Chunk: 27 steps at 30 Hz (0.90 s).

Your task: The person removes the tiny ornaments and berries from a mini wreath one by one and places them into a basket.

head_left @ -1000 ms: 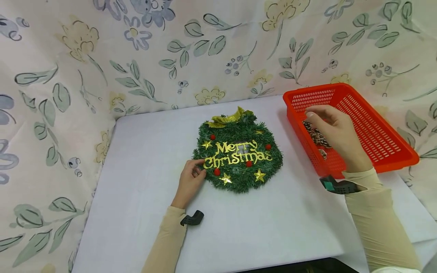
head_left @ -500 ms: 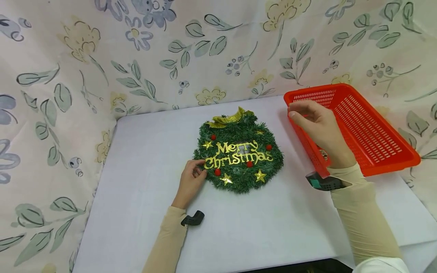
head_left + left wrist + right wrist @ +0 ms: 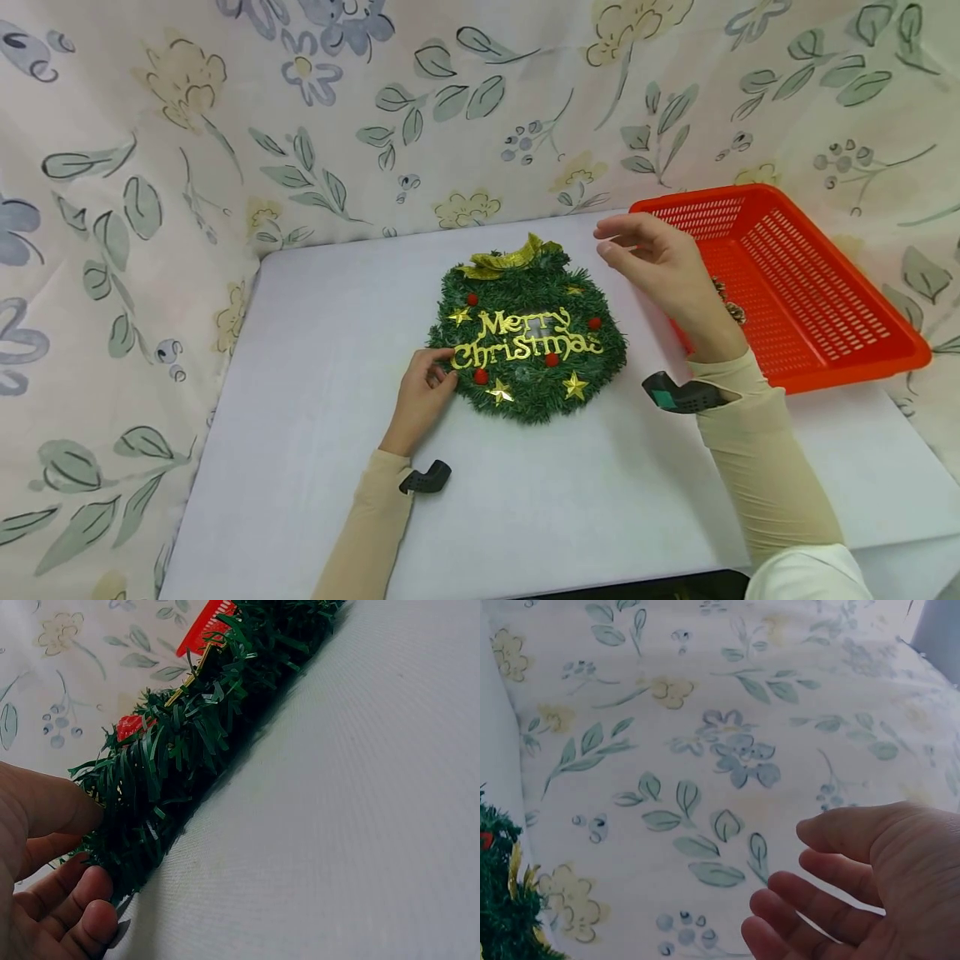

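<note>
A green tinsel Christmas wreath lies flat on the white table, with gold "Merry Christmas" lettering, gold stars, red berries and a gold bow at its far edge. My left hand pinches the wreath's left rim; in the left wrist view its thumb is over the tinsel and the other fingers lie at the underside. My right hand hovers between the wreath and the red basket, fingers loosely bent. The right wrist view shows nothing between that hand's thumb and fingers.
The red plastic basket stands on the table at the right. Pine cones lie in it, partly hidden behind my right forearm. A floral cloth hangs along the back and left sides. The table's front edge is near my forearms.
My right hand has moved left from over the basket, past its left rim towards the wreath's right side. The left hand and wreath have stayed in place.
</note>
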Each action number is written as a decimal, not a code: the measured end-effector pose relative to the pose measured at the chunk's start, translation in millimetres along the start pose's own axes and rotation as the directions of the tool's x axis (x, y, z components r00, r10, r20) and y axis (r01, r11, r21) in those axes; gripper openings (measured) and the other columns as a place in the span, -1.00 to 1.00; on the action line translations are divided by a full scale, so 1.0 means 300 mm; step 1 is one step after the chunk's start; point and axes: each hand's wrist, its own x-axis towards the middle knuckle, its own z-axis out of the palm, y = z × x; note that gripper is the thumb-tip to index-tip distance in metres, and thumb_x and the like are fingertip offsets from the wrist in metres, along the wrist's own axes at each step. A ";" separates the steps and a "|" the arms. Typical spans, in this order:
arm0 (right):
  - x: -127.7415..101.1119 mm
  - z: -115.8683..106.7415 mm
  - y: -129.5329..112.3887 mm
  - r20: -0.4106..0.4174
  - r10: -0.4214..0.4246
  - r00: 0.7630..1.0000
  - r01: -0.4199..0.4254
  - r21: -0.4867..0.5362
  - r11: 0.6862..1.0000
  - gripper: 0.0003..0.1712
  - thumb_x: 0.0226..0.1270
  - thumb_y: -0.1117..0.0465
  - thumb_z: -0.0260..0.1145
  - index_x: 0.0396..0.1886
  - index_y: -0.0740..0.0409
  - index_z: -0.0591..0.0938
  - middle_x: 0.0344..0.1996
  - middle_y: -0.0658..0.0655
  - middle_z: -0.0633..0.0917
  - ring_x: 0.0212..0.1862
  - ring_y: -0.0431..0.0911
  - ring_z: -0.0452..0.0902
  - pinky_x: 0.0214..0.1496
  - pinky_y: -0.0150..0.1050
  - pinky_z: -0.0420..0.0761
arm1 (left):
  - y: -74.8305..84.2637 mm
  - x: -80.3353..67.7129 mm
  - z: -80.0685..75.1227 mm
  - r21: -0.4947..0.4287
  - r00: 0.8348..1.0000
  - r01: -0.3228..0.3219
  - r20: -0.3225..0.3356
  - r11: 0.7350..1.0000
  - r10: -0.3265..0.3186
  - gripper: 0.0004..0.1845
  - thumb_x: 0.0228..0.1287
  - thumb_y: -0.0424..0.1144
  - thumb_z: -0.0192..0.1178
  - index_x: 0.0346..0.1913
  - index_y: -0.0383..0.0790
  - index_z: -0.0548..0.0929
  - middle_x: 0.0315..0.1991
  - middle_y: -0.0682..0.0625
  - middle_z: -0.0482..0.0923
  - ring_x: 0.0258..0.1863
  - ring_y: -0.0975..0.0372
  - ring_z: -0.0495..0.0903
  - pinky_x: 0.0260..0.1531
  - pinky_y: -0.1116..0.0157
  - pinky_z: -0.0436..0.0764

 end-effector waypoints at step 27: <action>0.033 0.208 0.028 0.195 -0.046 0.980 0.012 0.169 0.986 -0.66 0.51 0.22 0.25 0.16 0.32 0.59 -0.01 -0.09 0.66 0.01 -0.06 0.59 0.05 -0.39 0.58 | 0.003 0.000 0.000 -0.036 1.000 -0.008 -0.004 0.999 0.008 -0.62 0.42 -0.37 0.23 0.26 -0.17 0.59 0.03 -0.18 0.50 -0.35 0.14 0.39 -0.37 0.38 0.35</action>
